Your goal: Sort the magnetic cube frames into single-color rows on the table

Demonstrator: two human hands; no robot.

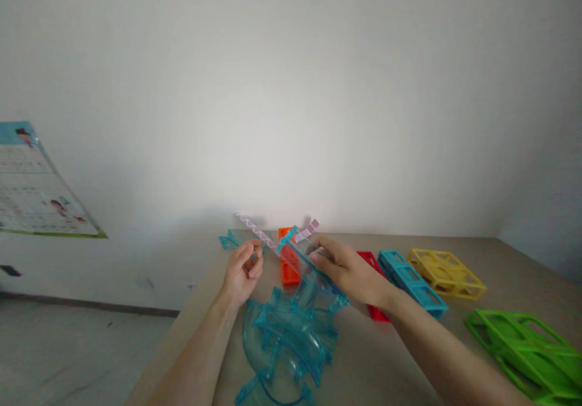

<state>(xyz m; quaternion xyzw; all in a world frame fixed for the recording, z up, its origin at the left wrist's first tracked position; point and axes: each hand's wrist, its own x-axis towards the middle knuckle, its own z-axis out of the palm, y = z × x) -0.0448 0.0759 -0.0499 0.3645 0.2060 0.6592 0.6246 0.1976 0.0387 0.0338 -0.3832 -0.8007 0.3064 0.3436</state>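
My right hand (334, 266) is closed around a clear blue track piece (297, 251), which it holds tilted above the table. To its left is my left hand (244, 268), its fingers curled near a pink patterned strip (257, 230); whether they hold anything is too small to tell. A second pink strip (308, 229) slants up behind the held piece. Below both hands lies a pile of clear blue curved pieces (291, 333). An orange frame (290, 266) stands partly hidden behind the held piece.
On the right of the table (364, 357) lie a red frame (378, 314), a blue frame (411, 282), a yellow frame (445, 272) and green frames (531, 348). Another clear blue piece (230, 240) is at the back left. A poster (40, 188) hangs on the wall.
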